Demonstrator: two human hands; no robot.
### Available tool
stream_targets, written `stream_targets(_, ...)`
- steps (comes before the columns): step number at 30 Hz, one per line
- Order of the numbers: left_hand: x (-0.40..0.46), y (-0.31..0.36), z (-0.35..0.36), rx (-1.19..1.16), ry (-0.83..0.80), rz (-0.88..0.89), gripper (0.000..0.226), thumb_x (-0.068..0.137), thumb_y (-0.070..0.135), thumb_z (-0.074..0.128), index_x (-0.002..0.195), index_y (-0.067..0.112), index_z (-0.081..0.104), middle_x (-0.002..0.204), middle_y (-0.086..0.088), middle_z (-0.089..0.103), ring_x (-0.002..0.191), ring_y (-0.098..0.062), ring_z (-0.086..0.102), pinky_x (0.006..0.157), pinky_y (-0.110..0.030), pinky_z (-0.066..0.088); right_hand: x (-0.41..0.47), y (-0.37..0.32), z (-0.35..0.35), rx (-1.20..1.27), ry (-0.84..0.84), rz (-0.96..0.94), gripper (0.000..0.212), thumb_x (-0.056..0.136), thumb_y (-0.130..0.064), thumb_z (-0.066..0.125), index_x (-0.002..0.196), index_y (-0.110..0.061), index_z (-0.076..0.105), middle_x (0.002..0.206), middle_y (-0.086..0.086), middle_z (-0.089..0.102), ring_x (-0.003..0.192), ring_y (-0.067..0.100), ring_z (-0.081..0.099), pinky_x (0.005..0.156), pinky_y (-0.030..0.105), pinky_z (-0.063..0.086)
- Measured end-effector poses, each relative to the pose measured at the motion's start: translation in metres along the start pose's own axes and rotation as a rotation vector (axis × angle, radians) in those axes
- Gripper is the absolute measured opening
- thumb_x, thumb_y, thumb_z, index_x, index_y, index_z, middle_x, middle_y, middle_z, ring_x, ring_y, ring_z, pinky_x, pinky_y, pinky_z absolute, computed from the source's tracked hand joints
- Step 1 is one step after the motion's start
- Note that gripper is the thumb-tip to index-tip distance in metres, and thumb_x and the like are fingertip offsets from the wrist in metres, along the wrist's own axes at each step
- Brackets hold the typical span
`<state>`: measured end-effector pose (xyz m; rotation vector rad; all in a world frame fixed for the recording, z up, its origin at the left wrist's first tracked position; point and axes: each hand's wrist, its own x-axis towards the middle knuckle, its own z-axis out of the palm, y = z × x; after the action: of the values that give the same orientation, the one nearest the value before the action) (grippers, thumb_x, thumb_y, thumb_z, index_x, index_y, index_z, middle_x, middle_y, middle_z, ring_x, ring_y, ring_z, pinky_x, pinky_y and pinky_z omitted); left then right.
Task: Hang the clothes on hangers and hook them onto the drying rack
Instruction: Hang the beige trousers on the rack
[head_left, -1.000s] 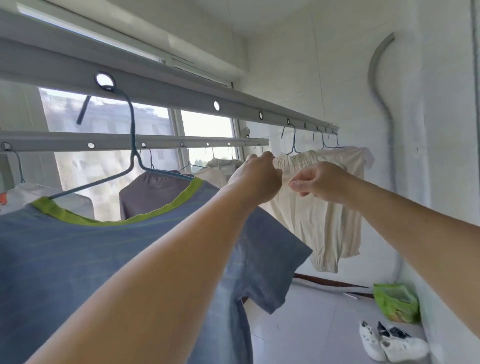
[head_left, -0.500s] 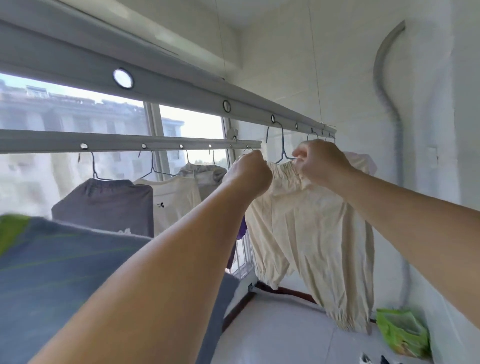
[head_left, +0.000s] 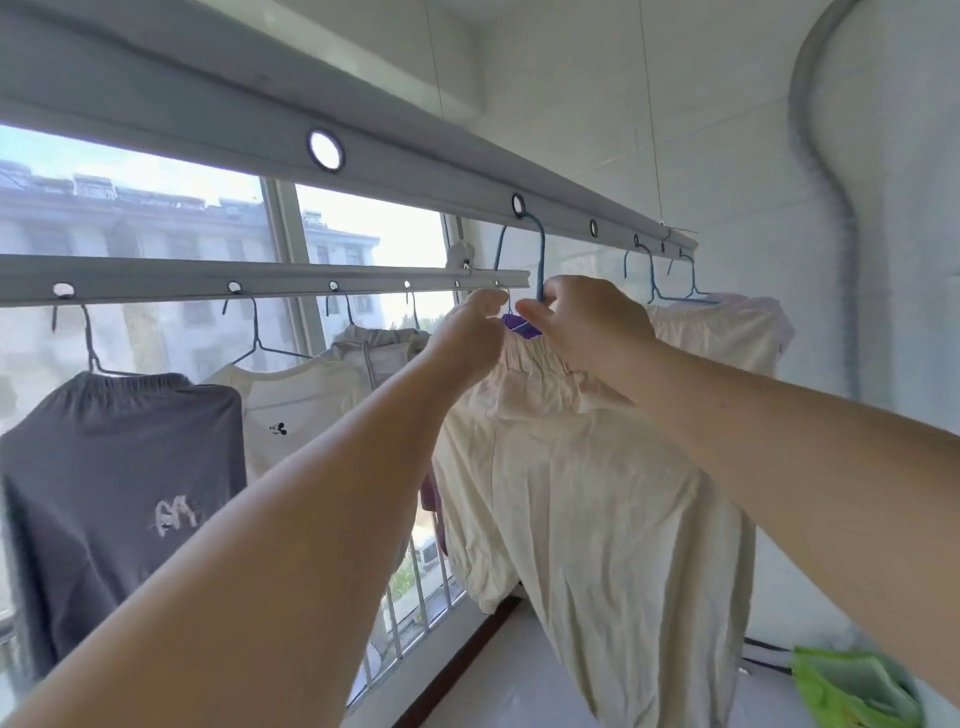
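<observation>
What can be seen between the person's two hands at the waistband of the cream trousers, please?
In the head view, a purple clip on the blue hanger shows between the left hand and right hand, just above the cream trousers.

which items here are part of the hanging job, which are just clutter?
Job: cream trousers, blue hanger, near rack bar, left hand, right hand, both at the waistband.

Bystanders: grey top, white Mickey shirt, green bag, wall pipe.
</observation>
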<state>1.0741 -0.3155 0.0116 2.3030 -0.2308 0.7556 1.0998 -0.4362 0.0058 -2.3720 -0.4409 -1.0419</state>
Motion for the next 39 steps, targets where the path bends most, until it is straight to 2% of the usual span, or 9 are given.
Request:
stream_targets(3,0.017,-0.008,-0.005,-0.144,-0.084,-0.019,0.028,0.093,0.017,0.043,0.111,0.005,0.062,0.116,-0.009,0.062,0.098,-0.021,0.055,0.071,-0.024,0.042,0.008,0.006,0.008,0.085,-0.010,-0.011,0.045,0.092,-0.043,0.043,0.054,-0.018,0.042,0.055,-0.002,0.042,0.053,0.015,0.040,0.049,0.027,0.025)
stream_targets(7,0.037,-0.015,-0.013,-0.177,-0.131,-0.032,0.045,0.095,0.029,0.033,0.067,0.010,0.063,0.079,-0.006,0.063,0.071,-0.017,0.052,0.059,-0.024,0.036,0.020,0.003,0.011,0.142,-0.068,-0.046,0.038,0.089,-0.027,0.043,0.053,-0.017,0.037,0.056,0.001,0.039,0.052,0.015,0.035,0.050,0.029,0.024)
stream_targets(13,0.055,-0.050,-0.015,-0.018,-0.360,-0.142,0.055,0.093,0.046,0.033,0.094,0.001,0.064,0.091,-0.016,0.058,0.078,-0.025,0.055,0.072,-0.031,0.043,0.027,0.012,0.018,0.270,-0.115,-0.112,0.029,0.090,-0.025,0.043,0.070,-0.008,0.055,0.067,0.002,0.057,0.066,0.019,0.046,0.059,0.030,0.032)
stream_targets(18,0.055,-0.064,-0.020,-0.203,-0.453,-0.206,0.054,0.093,0.043,0.034,0.070,0.004,0.063,0.066,-0.008,0.064,0.059,-0.020,0.058,0.065,-0.028,0.047,0.036,0.022,0.019,0.299,-0.160,-0.114,0.034,0.092,-0.027,0.044,0.082,0.002,0.059,0.075,0.009,0.053,0.070,0.021,0.044,0.061,0.031,0.031)
stream_targets(22,0.059,-0.073,-0.028,-0.252,-0.291,-0.178,0.043,0.088,0.045,0.045,0.065,0.009,0.051,0.062,-0.007,0.046,0.054,-0.018,0.041,0.053,-0.026,0.038,0.042,0.028,0.020,0.317,-0.216,-0.093,0.038,0.091,-0.029,0.047,0.090,0.005,0.063,0.079,0.010,0.055,0.073,0.020,0.047,0.067,0.031,0.033)
stream_targets(26,0.063,-0.069,-0.032,0.157,-0.072,0.097,0.059,0.094,0.045,0.035,0.054,0.005,0.052,0.054,-0.005,0.044,0.050,-0.016,0.039,0.054,-0.027,0.033,0.049,0.030,0.014,0.250,-0.275,-0.068,0.025,0.088,-0.026,0.050,0.071,-0.010,0.057,0.072,0.007,0.049,0.068,0.019,0.043,0.057,0.030,0.029)
stream_targets(32,0.060,-0.037,-0.035,0.484,0.132,0.559,0.057,0.092,0.046,0.031,0.044,0.017,0.023,0.045,0.000,0.023,0.043,-0.015,0.022,0.045,-0.026,0.024,0.058,0.032,0.010,0.025,-0.292,-0.038,0.035,0.091,-0.032,0.044,0.060,-0.019,0.033,0.060,-0.002,0.036,0.053,0.013,0.032,0.050,0.028,0.021)
stream_targets(37,0.051,-0.019,-0.019,0.854,-0.018,0.657,0.055,0.087,0.057,0.028,0.049,0.020,0.042,0.056,-0.001,0.044,0.051,-0.016,0.041,0.050,-0.027,0.032,0.065,0.034,0.012,-0.087,-0.291,-0.069,0.034,0.093,-0.037,0.041,0.063,-0.020,0.039,0.066,-0.002,0.043,0.070,0.020,0.046,0.055,0.030,0.028)
stream_targets(39,0.050,-0.021,-0.018,0.885,-0.155,0.605,0.043,0.086,0.055,0.041,0.076,0.021,0.066,0.067,0.006,0.045,0.064,-0.013,0.044,0.062,-0.028,0.037,0.063,0.039,0.010,-0.003,-0.307,-0.074,0.034,0.093,-0.033,0.042,0.065,-0.014,0.044,0.068,0.002,0.046,0.063,0.018,0.043,0.054,0.030,0.028)
